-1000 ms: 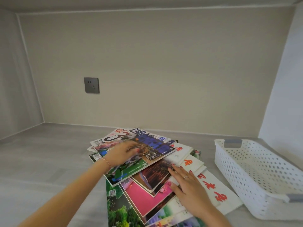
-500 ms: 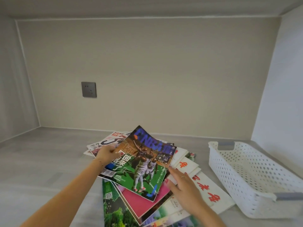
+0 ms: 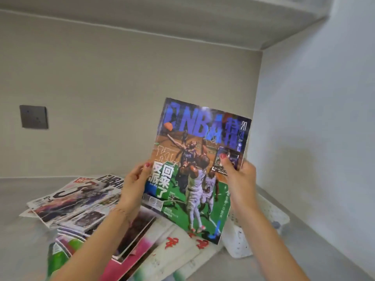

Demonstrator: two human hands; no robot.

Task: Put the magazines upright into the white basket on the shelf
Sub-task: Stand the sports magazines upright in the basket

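A basketball magazine [image 3: 194,159] with a blue title and green court is held upright in the air, cover facing me. My left hand [image 3: 134,185] grips its left edge and my right hand [image 3: 239,179] grips its right edge. Below it a loose pile of magazines [image 3: 85,205] lies fanned out flat on the grey shelf. The white perforated basket [image 3: 237,242] stands at the right, mostly hidden behind the held magazine and my right arm.
The grey shelf surface [image 3: 12,230] runs to the back wall, which carries a dark socket plate [image 3: 34,117]. A white side wall [image 3: 316,138] closes the right side just beyond the basket. The shelf board above [image 3: 182,19] hangs overhead.
The basketball magazine has come off the pile and been raised upright. My right hand left the pile and took its right edge. The view has swung to the right.
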